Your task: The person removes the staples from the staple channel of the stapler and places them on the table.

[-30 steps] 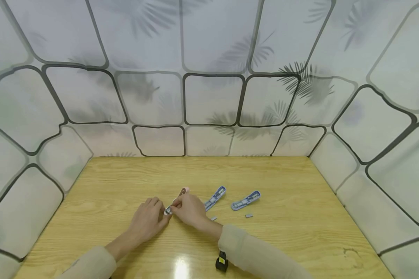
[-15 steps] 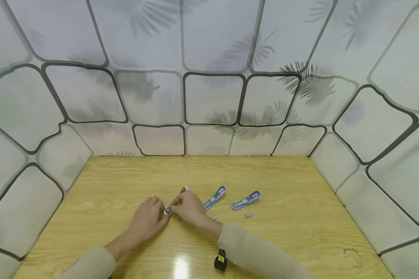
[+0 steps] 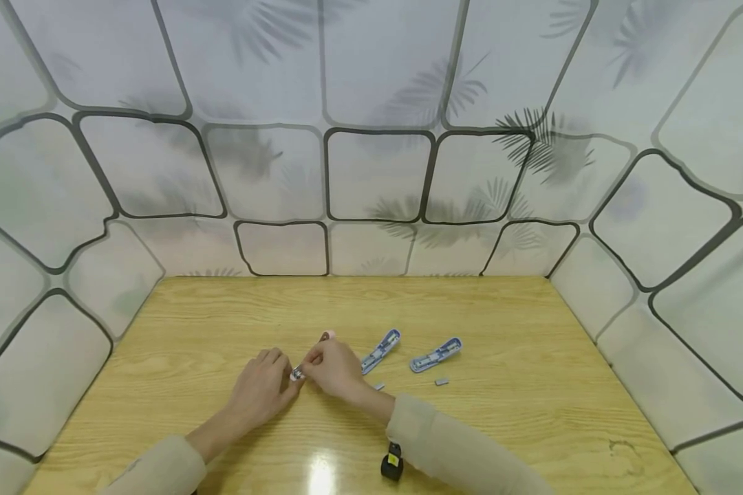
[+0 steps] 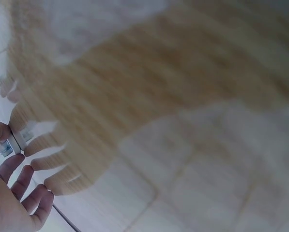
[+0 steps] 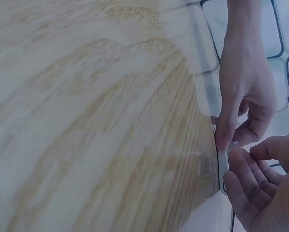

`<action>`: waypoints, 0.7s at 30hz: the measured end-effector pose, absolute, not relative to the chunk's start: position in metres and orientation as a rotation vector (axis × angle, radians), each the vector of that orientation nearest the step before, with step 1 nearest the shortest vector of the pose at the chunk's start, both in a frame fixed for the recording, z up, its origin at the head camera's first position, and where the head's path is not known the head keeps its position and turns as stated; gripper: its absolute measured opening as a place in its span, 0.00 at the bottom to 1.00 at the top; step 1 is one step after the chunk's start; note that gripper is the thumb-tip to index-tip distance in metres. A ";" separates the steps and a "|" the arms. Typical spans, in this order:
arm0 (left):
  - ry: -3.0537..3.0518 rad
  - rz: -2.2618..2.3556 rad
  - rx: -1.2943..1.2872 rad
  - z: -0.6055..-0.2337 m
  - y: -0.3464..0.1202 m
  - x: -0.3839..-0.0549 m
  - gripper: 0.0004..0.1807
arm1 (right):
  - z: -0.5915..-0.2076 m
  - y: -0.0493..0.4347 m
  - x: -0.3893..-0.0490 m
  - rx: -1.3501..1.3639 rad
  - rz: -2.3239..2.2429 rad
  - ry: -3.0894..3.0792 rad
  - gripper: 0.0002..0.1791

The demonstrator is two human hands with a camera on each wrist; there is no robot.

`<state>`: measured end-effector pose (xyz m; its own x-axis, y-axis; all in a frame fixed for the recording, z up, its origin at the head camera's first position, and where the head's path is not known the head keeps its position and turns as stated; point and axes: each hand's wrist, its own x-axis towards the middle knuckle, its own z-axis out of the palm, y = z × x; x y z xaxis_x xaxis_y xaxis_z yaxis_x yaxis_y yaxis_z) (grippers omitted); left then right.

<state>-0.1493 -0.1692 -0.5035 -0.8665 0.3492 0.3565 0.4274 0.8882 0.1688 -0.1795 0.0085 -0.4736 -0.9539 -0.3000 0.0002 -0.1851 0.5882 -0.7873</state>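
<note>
A slim pink stapler [image 3: 328,335], seemingly opened out, lies slantwise on the wooden table, largely covered by the hands. My left hand [image 3: 261,390] holds its near end, thumb and fingers on either side; the left thumb also shows against its edge in the right wrist view. Above the same end my right hand [image 3: 336,371] pinches a small silvery piece [image 5: 233,144], apparently a staple strip, mostly hidden by the fingers. To the right lie two opened blue staplers [image 3: 380,352] [image 3: 436,355], their metal parts showing. Near each is a small grey strip [image 3: 379,386] [image 3: 442,381].
The wood-grained table [image 3: 501,426] runs back to a patterned cloth wall [image 3: 371,179], with similar cloth at both sides. A small black object with a yellow mark [image 3: 392,464] is beside the right sleeve [image 3: 439,440].
Both hands stay at the near end of the pink stapler. The right fingertips shift only slightly there, and the visible silvery part between the fingers alters a little. The blue staplers stay put.
</note>
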 end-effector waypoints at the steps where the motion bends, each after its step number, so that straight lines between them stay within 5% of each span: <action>1: -2.736 -0.351 -0.579 -0.503 -0.169 -0.149 0.14 | -0.473 0.010 -0.179 -0.409 -1.316 2.677 0.04; 21: -2.728 -0.325 -0.582 -0.504 -0.169 -0.149 0.16 | -0.458 0.043 -0.177 -0.411 -1.550 2.505 0.04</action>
<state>-0.1493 -0.1692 -0.5039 -0.8616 0.3535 0.3643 0.4291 0.8906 0.1506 -0.1773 0.0435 -0.4576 -0.9480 -0.3182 0.0028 -0.1445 0.4227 -0.8946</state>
